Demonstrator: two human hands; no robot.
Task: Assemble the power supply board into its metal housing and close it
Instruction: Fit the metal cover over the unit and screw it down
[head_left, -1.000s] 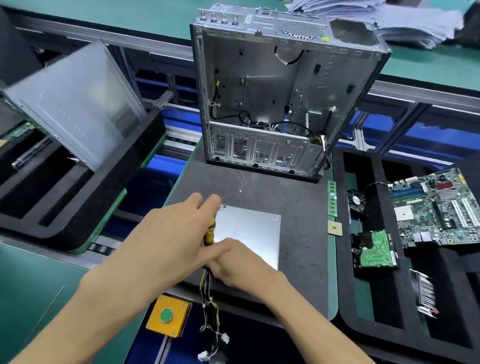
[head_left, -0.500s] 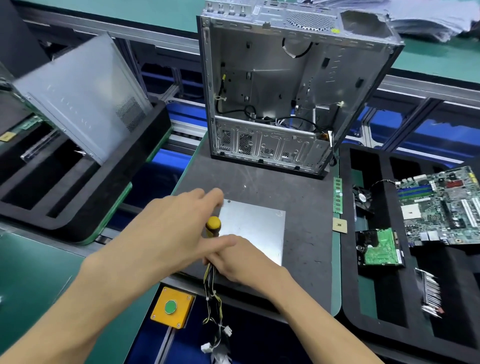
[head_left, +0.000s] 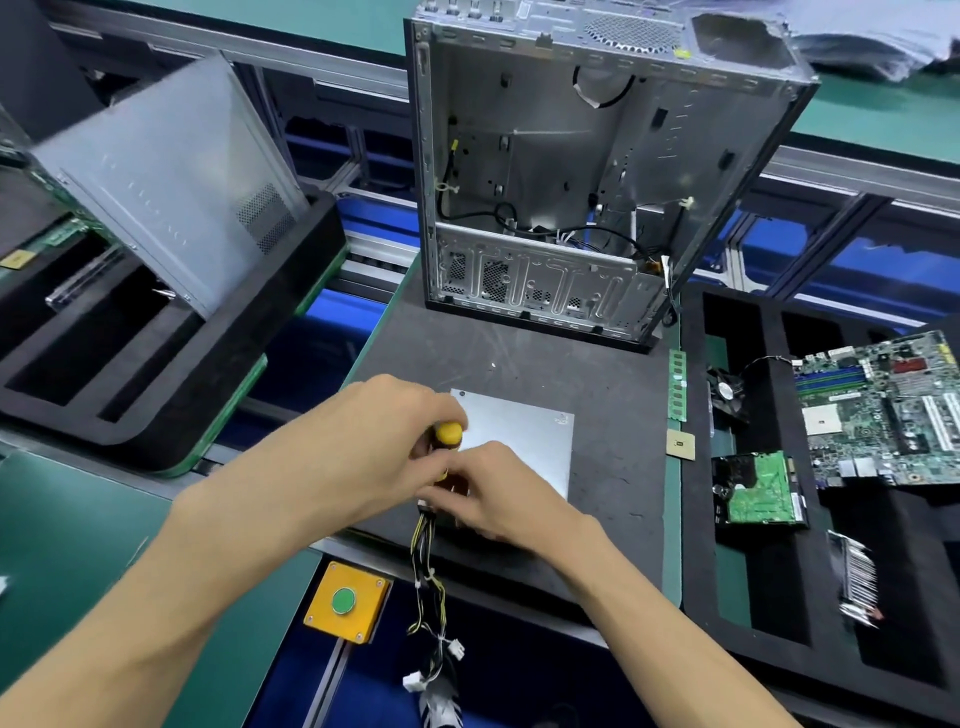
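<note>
At mat's edge (near), hands meet.

housing on mat | computer case behind it | motherboard right | button box front-left

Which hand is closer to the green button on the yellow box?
Left. The left hand is above the green button and slightly right of it in the image, holding the screwdriver. The right hand lies farther right.
</note>
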